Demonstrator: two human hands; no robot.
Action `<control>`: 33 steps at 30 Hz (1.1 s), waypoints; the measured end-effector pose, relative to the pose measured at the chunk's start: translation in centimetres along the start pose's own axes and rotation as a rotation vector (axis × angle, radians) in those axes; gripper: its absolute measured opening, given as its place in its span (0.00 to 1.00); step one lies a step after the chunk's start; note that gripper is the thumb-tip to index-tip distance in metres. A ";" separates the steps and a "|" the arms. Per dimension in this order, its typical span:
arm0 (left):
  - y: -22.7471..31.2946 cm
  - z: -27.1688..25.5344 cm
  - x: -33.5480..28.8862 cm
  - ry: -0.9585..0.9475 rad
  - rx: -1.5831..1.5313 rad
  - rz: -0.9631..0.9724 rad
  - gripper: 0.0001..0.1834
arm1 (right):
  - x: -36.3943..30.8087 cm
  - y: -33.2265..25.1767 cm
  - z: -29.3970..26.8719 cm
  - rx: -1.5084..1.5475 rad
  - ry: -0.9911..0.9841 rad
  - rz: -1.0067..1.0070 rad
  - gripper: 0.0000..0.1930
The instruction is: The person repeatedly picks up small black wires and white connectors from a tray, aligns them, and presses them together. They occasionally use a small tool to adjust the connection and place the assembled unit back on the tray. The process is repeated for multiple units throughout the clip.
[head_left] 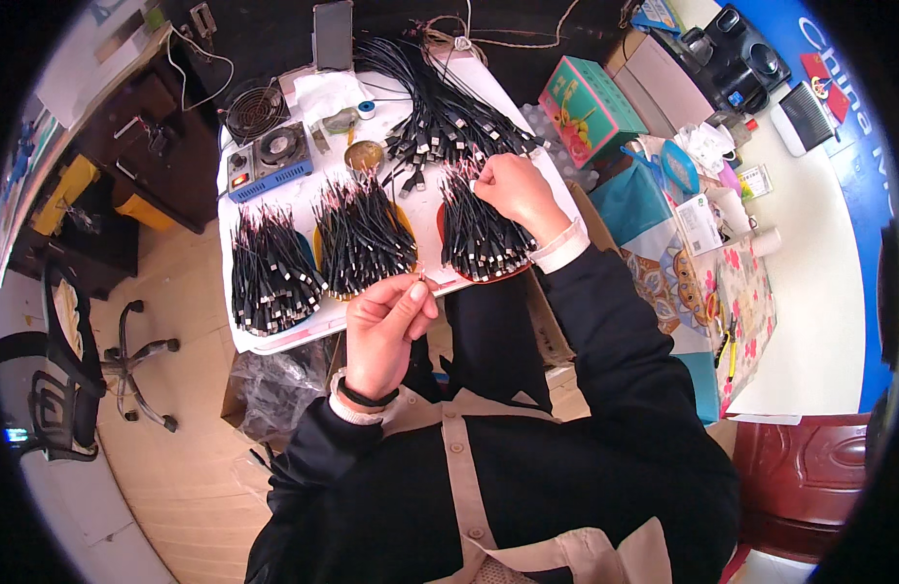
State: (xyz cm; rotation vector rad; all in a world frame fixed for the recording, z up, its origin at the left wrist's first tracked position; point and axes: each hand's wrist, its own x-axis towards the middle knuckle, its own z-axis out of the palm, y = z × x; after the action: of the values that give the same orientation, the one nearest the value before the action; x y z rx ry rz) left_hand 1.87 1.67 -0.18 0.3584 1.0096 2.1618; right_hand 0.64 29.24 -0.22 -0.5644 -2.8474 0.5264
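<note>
My left hand (386,326) is closed in a pinch at the near edge of the white table (323,336). A tiny thing shows at its fingertips, too small to name. My right hand (520,200) has its fingers curled together at the stripped wire ends of the right cable bundle (484,234); whatever they hold is hidden. That bundle lies on a red dish. Beside it are a middle cable bundle (362,238) on a yellow dish and a left cable bundle (272,273) on a blue one. All are short black cables with metal plugs facing me.
Longer black cables (449,122) spread across the table's far side. A blue-grey powered box (271,161), a round tin (363,155), a solder spool (366,109) and a phone (333,37) stand there too. A green carton (591,112) is at right; a swivel chair (133,365) at left.
</note>
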 end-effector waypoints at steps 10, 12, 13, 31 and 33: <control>0.2 0.1 -0.6 -0.009 0.035 0.006 0.08 | 0.0 -0.1 0.7 0.035 0.011 0.054 0.10; 0.2 0.2 -0.7 -0.012 0.030 0.002 0.08 | 0.1 -0.2 0.8 0.019 0.055 0.030 0.09; 0.2 0.2 -0.8 -0.016 0.025 0.002 0.08 | 0.2 -0.2 0.8 0.015 0.062 0.012 0.09; -0.8 0.4 -0.5 -0.011 -0.030 -0.042 0.08 | -3.5 6.6 -3.3 0.271 0.010 0.145 0.12; -0.9 0.6 -0.5 0.002 -0.011 -0.043 0.08 | -3.2 6.6 -2.5 0.235 0.009 0.131 0.12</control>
State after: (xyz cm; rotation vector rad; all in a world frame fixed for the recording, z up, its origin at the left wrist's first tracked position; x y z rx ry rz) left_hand 2.93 2.07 -0.40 0.3263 0.9976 2.1285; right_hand 6.38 34.45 -0.84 -0.7090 -2.6996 0.8637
